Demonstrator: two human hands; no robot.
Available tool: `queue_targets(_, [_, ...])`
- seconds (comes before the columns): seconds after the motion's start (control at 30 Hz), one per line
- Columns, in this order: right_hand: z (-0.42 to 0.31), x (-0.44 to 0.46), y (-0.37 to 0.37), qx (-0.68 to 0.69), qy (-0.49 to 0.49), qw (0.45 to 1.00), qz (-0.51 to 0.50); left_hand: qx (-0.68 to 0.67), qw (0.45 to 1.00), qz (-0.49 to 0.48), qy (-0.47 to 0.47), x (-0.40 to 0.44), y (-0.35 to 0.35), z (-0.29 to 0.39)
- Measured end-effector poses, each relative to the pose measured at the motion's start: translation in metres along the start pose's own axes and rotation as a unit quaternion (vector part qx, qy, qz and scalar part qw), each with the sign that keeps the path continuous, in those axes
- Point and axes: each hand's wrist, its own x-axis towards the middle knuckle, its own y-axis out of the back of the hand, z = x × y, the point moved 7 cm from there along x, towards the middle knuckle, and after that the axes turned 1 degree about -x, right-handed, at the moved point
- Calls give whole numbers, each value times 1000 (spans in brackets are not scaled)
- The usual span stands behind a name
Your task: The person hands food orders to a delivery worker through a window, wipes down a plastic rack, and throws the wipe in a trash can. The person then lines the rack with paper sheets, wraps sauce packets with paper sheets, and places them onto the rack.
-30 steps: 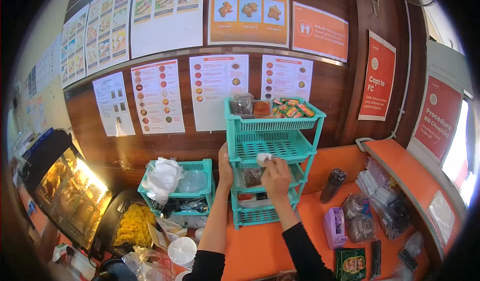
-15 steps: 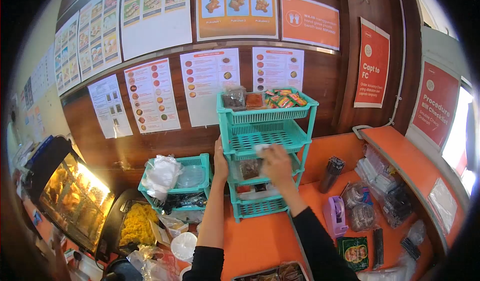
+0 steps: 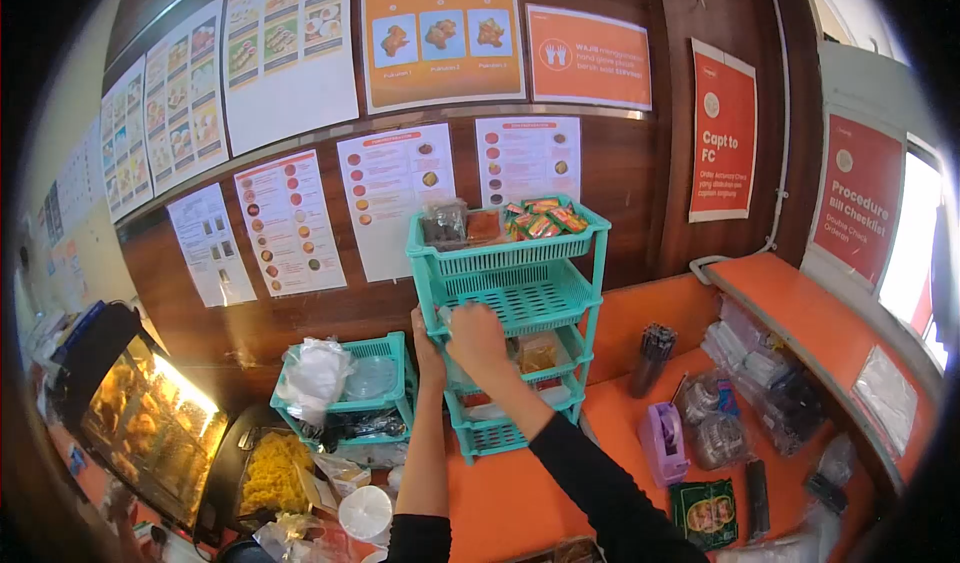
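Right hand point(image 3: 478, 341) closed, fingers curled on a white wad point(image 3: 444, 315), of which only a sliver shows, at the front left corner of the second tier of the teal rack point(image 3: 510, 260). Left hand point(image 3: 428, 355) lies along the rack's left side; fingertips partly hidden, so cannot tell whether it clasps the post or merely braces. Rack stands upright on the orange counter point(image 3: 480, 513), near the wood wall. Top tier, left to right: dark packet point(image 3: 443, 225), reddish packet point(image 3: 484, 226), heap of sachets point(image 3: 545, 219), print illegible. Second tier shows bare slats; a brown packet point(image 3: 537, 351) sits in the third. Left of the rack, a low rack point(image 3: 400, 368) carries white bags point(image 3: 315, 373); further left, yellow food point(image 3: 280, 475) beside a lit case point(image 3: 150, 403). To the right: black straws point(image 3: 653, 358), purple dispenser point(image 3: 662, 443), green packet point(image 3: 704, 513), its label unreadable. Wall text: orange poster point(image 3: 445, 73) reads "Pukul 3x" above three food photos; banner point(image 3: 590, 58) carries "WAJIB" and a two-hands symbol; red poster point(image 3: 722, 178), "Capt to FC"; farther right, a second red sign point(image 3: 858, 193), "Procedure Bill Checklist", with "Double Check Orderan" beneath. Print on the white sheets point(image 3: 290, 263) below is too small to read.
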Motion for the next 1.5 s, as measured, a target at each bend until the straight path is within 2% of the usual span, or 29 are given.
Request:
queue_targets(0.07, [9, 24, -12, 18, -31, 999, -18, 30, 999, 7, -22, -2, 2, 5])
queue_targets(0.13, [29, 49, -45, 131, -17, 978, -160, 86, 992, 51, -72, -2, -3, 17])
queue_targets(0.17, [38, 61, -52, 131, -17, 979, -158, 86, 992, 49, -73, -4, -7, 21])
queue_targets(0.23, [49, 61, -84, 227, -95, 893, -377, 70, 994, 66, -42, -7, -7, 20])
queue_targets(0.27, [47, 63, -88, 225, -62, 890, -391, 68, 995, 64, -45, -7, -7, 19])
queue_targets(0.3, [46, 64, -94, 223, -60, 893, -388, 62, 994, 74, -47, -6, -3, 16])
queue_targets(0.37, [37, 71, -110, 58, 40, 937, -344, 57, 993, 86, -52, -1, 0, 15])
queue_targets(0.43, [41, 70, -121, 66, 3, 923, -380, 13, 995, 85, -49, -5, 0, 17])
queue_targets(0.5, [44, 77, -119, 93, 36, 947, -304, 25, 995, 80, -60, -5, -3, 20])
queue_targets(0.53, [48, 77, -126, 93, 33, 947, -306, 36, 994, 73, -70, -6, -5, 21])
queue_targets(0.6, [48, 87, -122, 34, 51, 983, -172, 38, 995, 73, -55, -9, -5, 17])
queue_targets(0.73, [50, 92, -139, 8, 48, 992, -115, 43, 997, 60, -36, -6, 0, 11])
queue_targets(0.8, [50, 102, -136, 92, 46, 995, 13, 54, 995, 62, -47, -9, -4, 16])
queue_targets(0.83, [49, 105, -132, 96, 47, 994, 18, 62, 994, 62, -57, -9, -6, 19])
queue_targets(0.9, [48, 106, -116, 69, 139, 986, 61, 83, 991, 60, -82, -5, -3, 18])
queue_targets(0.93, [57, 112, -120, 102, 96, 990, 20, 82, 992, 60, -76, -6, -5, 19])
queue_targets(0.97, [59, 112, -120, 99, 92, 991, 20, 81, 993, 60, -68, -8, -8, 20])
queue_targets(1.03, [55, 109, -131, 59, 121, 990, -49, 79, 993, 54, -64, -9, -11, 23])
queue_targets(1.07, [62, 110, -141, 70, 158, 983, 60, 112, 989, 58, -82, -10, -10, 26])
queue_targets(1.1, [64, 110, -140, 71, 155, 984, 60, 144, 983, 62, -99, -12, -9, 29])
queue_targets(1.17, [61, 110, -149, 19, 249, 967, -53, 160, 979, 55, -116, -14, -10, 30])
queue_targets(1.2, [58, 105, -138, 16, 250, 967, -51, 174, 974, 50, -137, -14, -13, 32])
queue_targets(1.27, [45, 87, -129, 50, 237, 953, -182, 203, 968, 57, -137, -14, -14, 32])
queue_targets(1.3, [44, 90, -125, 50, 237, 954, -179, 234, 961, 65, -133, -14, -13, 32])
queue_targets(1.37, [49, 91, -131, 79, 165, 941, -284, 237, 958, 65, -145, -11, -13, 33])
queue_targets(1.5, [68, 85, -133, 67, 186, 924, -329, 264, 949, 57, -162, -12, -13, 33])
